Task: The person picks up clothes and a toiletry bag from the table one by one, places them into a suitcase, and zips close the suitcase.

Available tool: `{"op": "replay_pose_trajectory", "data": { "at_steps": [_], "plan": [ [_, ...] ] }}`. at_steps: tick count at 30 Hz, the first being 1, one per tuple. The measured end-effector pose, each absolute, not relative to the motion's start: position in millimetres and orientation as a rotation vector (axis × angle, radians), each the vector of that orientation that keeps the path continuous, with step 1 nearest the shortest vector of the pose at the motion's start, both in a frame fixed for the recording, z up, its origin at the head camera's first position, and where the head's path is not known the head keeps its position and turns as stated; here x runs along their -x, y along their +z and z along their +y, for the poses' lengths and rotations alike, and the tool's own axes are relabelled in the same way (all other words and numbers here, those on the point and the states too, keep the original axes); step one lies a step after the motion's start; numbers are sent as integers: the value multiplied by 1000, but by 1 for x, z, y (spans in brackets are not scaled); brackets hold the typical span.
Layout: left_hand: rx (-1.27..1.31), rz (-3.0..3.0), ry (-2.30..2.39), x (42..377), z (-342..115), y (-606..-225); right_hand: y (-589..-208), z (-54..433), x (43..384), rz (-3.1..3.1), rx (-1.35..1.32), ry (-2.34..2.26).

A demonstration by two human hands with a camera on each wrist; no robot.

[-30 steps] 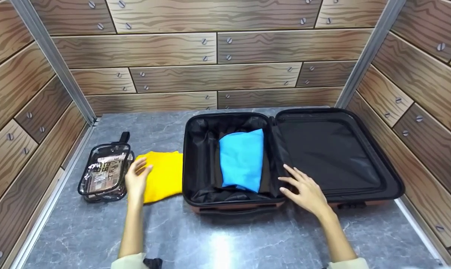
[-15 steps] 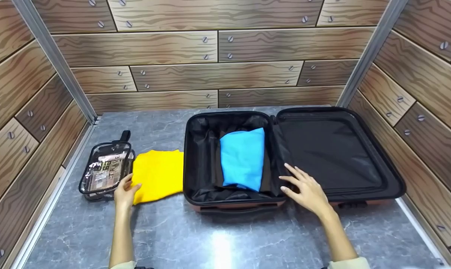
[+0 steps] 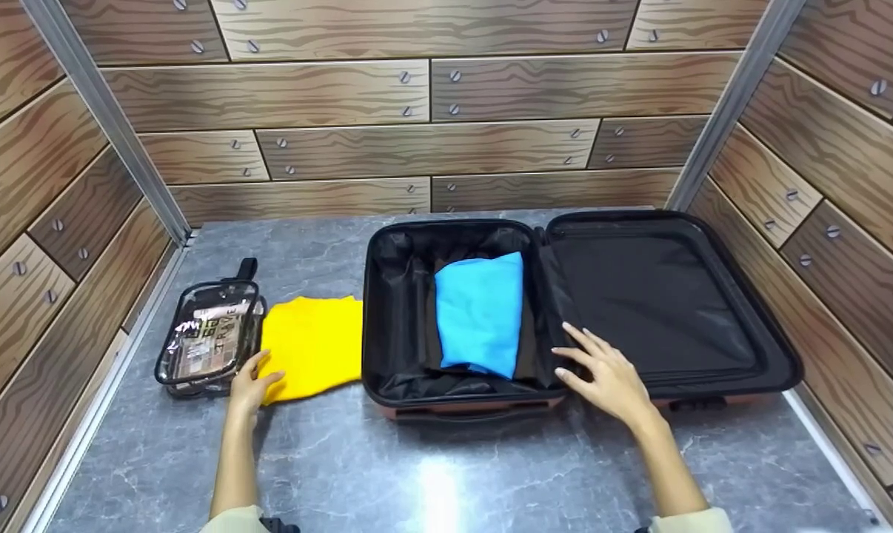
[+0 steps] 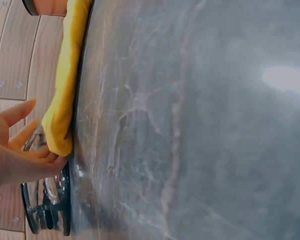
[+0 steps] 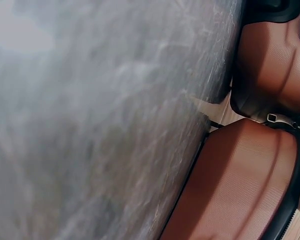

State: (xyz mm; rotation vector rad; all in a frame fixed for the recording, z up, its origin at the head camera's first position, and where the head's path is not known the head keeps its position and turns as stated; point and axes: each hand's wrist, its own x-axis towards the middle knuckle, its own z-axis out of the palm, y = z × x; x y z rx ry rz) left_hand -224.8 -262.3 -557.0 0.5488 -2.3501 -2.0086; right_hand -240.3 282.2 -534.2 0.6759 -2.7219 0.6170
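A folded yellow cloth point(image 3: 313, 344) lies flat left of the suitcase. My left hand point(image 3: 250, 385) is at its near left corner, thumb and fingers spread apart. Seen from the left wrist, the fingertips of that hand point(image 4: 20, 160) reach the end of the yellow cloth point(image 4: 65, 85), with the thumb standing away from it. The black-lined suitcase point(image 3: 398, 318) stands open, with a folded blue cloth point(image 3: 480, 314) on darker fabric inside. Over the suitcase's hinge side, my right hand point(image 3: 609, 381) holds nothing, its fingers spread. The right wrist view shows the brown suitcase shell point(image 5: 240, 185).
A clear pouch point(image 3: 209, 337) with black trim and a palette inside lies left of the yellow cloth. The suitcase lid point(image 3: 654, 311) is laid back to the right. Wood-patterned walls point(image 3: 432, 96) enclose the grey marbled tabletop point(image 3: 358, 474) on three sides.
My left hand has moved from over the yellow cloth's left side toward me and slightly left, to its near corner. The right hand stays in place.
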Motion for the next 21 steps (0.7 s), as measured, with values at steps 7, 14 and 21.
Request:
{"op": "replay_pose_trajectory", "data": {
  "at_steps": [7, 14, 21],
  "plan": [
    [-533, -2283, -2111, 240, -266, -562, -534, 282, 240, -2709, -688, 605],
    [-542, -2341, -2088, 252, -268, -566, -534, 282, 240, -2723, -683, 609],
    [-465, -2321, -2139, 258, -269, -571, -534, 281, 240, -2717, -688, 620]
  ]
}}
